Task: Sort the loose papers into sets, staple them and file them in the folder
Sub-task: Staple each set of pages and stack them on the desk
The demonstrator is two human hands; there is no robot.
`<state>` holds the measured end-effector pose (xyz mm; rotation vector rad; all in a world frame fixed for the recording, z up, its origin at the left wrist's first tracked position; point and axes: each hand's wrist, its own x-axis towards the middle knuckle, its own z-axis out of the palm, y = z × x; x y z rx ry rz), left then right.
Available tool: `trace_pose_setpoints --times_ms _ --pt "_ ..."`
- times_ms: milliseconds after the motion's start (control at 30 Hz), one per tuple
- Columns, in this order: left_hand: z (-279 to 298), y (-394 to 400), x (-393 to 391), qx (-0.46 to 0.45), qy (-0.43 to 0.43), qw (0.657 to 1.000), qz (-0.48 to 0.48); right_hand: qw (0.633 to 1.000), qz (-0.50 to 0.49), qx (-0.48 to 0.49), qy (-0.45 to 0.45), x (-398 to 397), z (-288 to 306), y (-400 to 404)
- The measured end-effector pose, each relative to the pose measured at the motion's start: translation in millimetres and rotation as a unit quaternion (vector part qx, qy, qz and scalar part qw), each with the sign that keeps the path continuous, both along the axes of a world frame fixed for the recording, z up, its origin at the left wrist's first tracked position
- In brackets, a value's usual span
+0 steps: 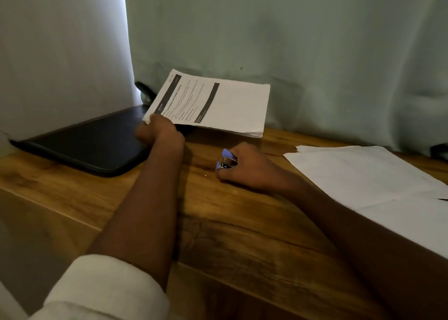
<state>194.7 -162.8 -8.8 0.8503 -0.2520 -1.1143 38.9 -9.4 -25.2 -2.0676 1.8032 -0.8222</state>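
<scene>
My left hand (160, 131) grips the near corner of a printed paper set (213, 103), lifted above the black folder (84, 142). My right hand (244, 169) closes around a purple stapler (226, 160) on the wooden table (218, 222). Loose sheets (375, 183) lie to the right.

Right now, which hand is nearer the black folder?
Left. The left hand, gripping the paper set, overlaps the black folder; the right hand, holding the stapler, is apart.
</scene>
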Motion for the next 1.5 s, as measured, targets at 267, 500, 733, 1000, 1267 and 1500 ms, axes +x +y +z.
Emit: trace_pose_setpoints --times_ms 267,500,733,1000,1267,1500 --pt "1.4 5.6 -15.8 -0.02 -0.013 0.999 -0.023 0.999 0.033 0.019 -0.027 -3.3 -4.2 5.8" --pt "-0.9 7.6 -28.0 -0.019 -0.038 0.995 -0.091 0.959 0.169 0.188 -0.127 -18.2 13.4 21.8" --pt "-1.3 4.9 -29.1 -0.016 -0.042 0.994 -0.101 0.997 0.058 0.021 0.047 -6.9 -7.8 7.0" --pt "-0.5 -5.6 -26.4 -0.01 -0.025 0.996 -0.087 0.994 0.099 0.033 0.04 5.3 -5.0 -8.6" --pt "8.0 9.8 -33.4 -0.03 -0.022 0.992 -0.125 0.973 0.034 -0.136 0.184 4.9 20.5 54.0" --pt "30.5 66.9 -75.7 -0.135 -0.088 0.968 -0.195 0.876 -0.183 -0.438 0.089 -78.2 100.4 132.2"
